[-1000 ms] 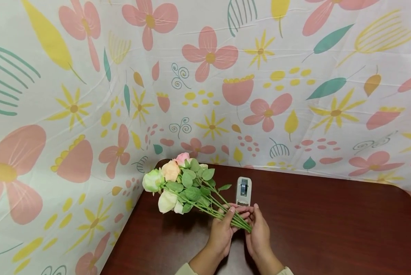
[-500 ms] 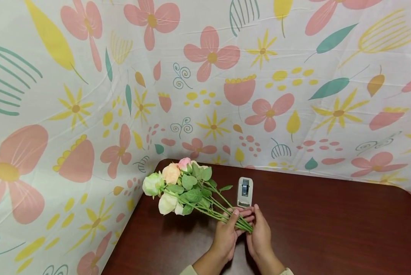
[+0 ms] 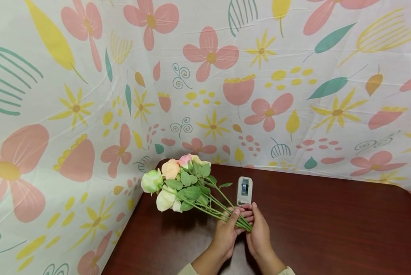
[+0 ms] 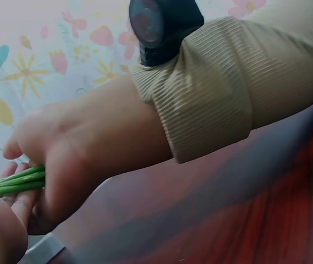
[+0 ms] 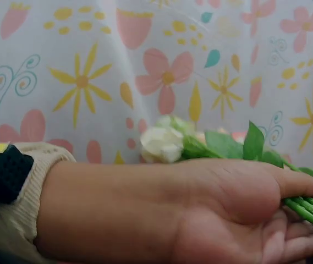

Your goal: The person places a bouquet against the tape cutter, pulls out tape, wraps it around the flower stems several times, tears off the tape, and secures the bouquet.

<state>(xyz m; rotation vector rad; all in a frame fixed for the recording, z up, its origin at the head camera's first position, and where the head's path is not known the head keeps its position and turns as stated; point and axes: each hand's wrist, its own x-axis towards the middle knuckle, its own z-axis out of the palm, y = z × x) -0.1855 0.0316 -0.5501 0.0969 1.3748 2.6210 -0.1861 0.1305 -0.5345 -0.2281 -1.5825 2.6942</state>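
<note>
A bouquet of artificial roses (image 3: 191, 193) in white, pale green, peach and pink slants across the front of the desk. Its heads lie to the left and its stems (image 3: 222, 208) come together at lower right. My left hand (image 3: 224, 235) grips the gathered stems, thumb laid over them. Around the stem ends, my right hand (image 3: 259, 233) is cupped with its fingers extended, the cut ends close against its palm. The left wrist view shows the green stem ends (image 4: 24, 180) meeting the right hand (image 4: 62, 159). In the right wrist view the left hand (image 5: 239, 214) carries the stems on its palm.
A white tape dispenser (image 3: 244, 198) stands just beyond my fingertips on the dark reddish-brown desk (image 3: 329, 221). A floral-printed cloth (image 3: 205, 110) hangs behind the desk and along its left side.
My left hand has slid slightly right along the stems, its thumb nearer the ends. The rose heads have risen a little. My right hand and the tape dispenser stay nearly in place.
</note>
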